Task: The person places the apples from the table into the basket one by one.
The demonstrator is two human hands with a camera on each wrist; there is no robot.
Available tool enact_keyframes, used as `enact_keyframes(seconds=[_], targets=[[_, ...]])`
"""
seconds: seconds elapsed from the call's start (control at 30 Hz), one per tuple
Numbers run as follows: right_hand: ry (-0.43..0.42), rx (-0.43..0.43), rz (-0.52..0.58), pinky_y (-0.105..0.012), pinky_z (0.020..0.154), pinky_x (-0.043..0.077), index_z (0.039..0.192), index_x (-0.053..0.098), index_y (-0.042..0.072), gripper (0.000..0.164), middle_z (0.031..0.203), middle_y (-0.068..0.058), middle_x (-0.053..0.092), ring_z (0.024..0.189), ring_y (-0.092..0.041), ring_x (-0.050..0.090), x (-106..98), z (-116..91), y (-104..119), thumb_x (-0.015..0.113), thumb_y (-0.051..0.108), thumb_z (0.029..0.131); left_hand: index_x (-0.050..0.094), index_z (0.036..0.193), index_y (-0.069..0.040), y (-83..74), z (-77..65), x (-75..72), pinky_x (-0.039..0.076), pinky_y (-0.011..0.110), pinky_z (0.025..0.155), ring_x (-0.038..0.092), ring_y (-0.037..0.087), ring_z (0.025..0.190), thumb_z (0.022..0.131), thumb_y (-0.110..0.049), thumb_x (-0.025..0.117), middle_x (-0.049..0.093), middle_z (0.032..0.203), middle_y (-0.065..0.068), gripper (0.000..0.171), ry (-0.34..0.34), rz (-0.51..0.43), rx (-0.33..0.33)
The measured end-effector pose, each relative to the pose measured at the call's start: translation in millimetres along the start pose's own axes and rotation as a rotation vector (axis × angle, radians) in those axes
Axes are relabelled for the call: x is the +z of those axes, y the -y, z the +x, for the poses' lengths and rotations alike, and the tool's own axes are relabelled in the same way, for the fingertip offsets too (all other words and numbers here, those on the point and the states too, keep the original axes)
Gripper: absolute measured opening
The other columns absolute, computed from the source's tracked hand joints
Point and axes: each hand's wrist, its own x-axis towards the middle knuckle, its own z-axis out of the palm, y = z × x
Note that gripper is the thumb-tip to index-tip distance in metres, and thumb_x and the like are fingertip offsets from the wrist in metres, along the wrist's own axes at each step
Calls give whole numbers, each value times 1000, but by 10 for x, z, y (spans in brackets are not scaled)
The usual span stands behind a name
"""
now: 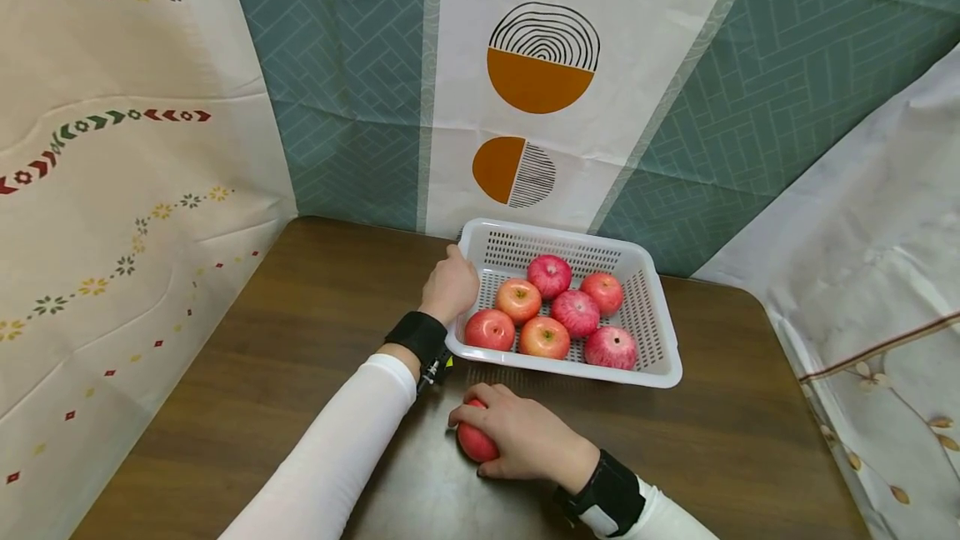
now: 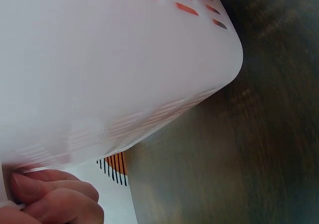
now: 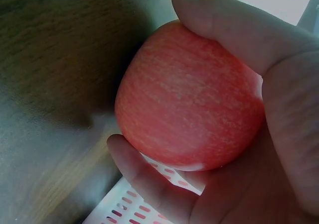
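My left hand [image 1: 452, 285] grips the left rim of a white plastic basket [image 1: 663, 332]. In the left wrist view, its curled fingers [image 2: 60, 196] are tucked at the rim beside the basket's smooth outer wall. Just in front of the basket, my right hand [image 1: 528, 437] holds a red apple [image 1: 477, 440] low at the tabletop. Up close in the right wrist view, the thumb lies over one side of the apple [image 3: 189, 99] and the fingers wrap the other. Inside the basket sit several apples [image 1: 544, 338] and deeper pink round fruits [image 1: 611, 347] resembling pomegranates.
A dark brown wooden table [image 1: 720, 432] carries the basket near its back edge. Patterned cloth [image 1: 360, 107] hangs behind it, with pale cloths on the left [image 1: 135, 273] and right [image 1: 877, 273] sides. Light reflects off the table's front middle.
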Motion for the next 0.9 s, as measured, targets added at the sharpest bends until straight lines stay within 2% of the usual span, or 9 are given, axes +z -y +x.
enact_keyframes(seconds=[0.67,0.77,0.9], targets=[[0,-27,-34,-26,80,55,134,65,33,65,126,5,60,112,-13,58,-21,-12,-12,96,32,77,37,145,2,12,-3,-4,61,52,87,70,34,98,112,-27,48,65,115,23,45,5,-5,8],[-17,-43,-41,-26,80,55,134,65,33,64,126,4,60,112,-13,58,-67,-25,-7,95,34,77,37,146,2,6,-9,-7,61,52,87,70,34,98,112,-27,49,65,115,23,46,8,-6,4],[-28,-51,11,-26,81,55,134,65,34,63,128,5,60,113,-11,58,-209,-69,0,94,34,79,37,147,2,5,-14,-2,60,52,88,69,34,98,113,-27,48,65,115,23,46,11,-8,3]])
